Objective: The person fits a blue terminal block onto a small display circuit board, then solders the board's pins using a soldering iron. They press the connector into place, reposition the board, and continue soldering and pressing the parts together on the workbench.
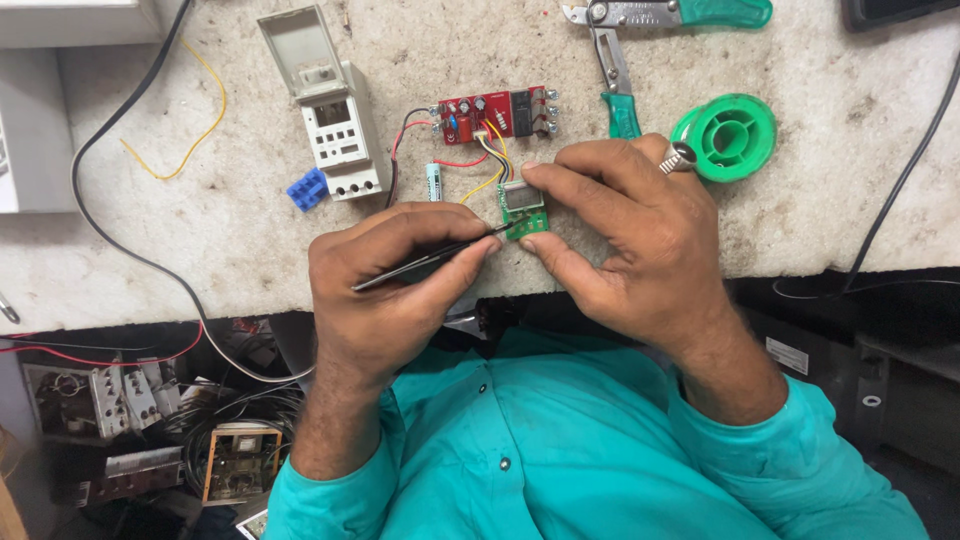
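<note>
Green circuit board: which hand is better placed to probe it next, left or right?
Likely left: the left hand holds black tweezers with tips at the green circuit board, while the right hand is busy pinching the board.

Pliers [640, 30] at twelve o'clock are cut by the top edge; right hand [640, 235] hides part of the green board [525, 215]; its parts are too small to tell.
</note>
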